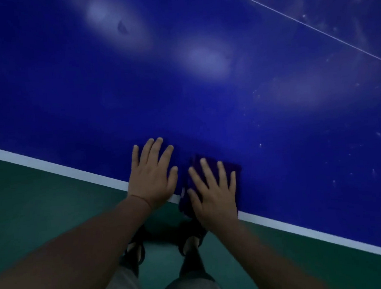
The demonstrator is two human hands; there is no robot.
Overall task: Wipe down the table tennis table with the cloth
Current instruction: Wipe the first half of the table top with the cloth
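The blue table tennis table point(205, 103) fills the upper part of the view, with a white edge line point(52, 168) running diagonally. A dark purple folded cloth point(231, 167) lies at the table's near edge, partly hanging over it. My right hand point(214, 192) presses flat on the cloth with its fingers spread. Just left of the cloth, my left hand point(152, 173) rests flat on the bare table surface, fingers apart, holding nothing.
A thin white centre line point(307, 24) crosses the top right of the table. Pale dust specks and smears point(331, 135) dot the right side; light glare patches point(204, 58) show near the middle. Green floor point(33, 209) lies below the edge, with my feet in dark sandals point(133, 250).
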